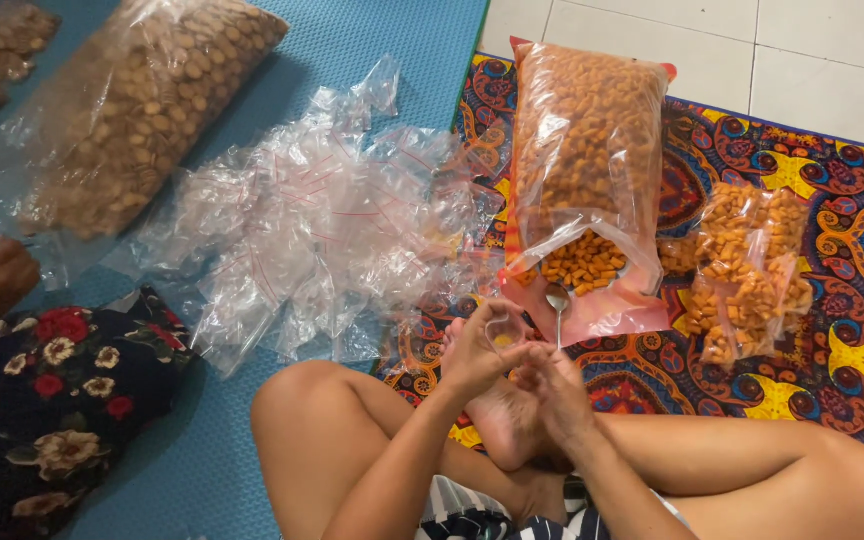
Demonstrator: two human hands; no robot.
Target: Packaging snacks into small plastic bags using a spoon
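Your left hand (472, 350) pinches a small clear plastic bag (500, 328) open; your right hand (559, 385) grips a metal spoon (558, 300), its bowl empty, just beyond your fingers by the big open bag of orange snacks (584, 190). Some small filled bags (747, 270) lie right; many empty ones (322, 220) remain.

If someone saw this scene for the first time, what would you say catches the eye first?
Probably the big clear bag of orange snacks lying open in the middle on the patterned mat. Just below its mouth, the right hand holds a spoon and the left hand a small clear bag. To the left, empty bags heap on a blue mat.
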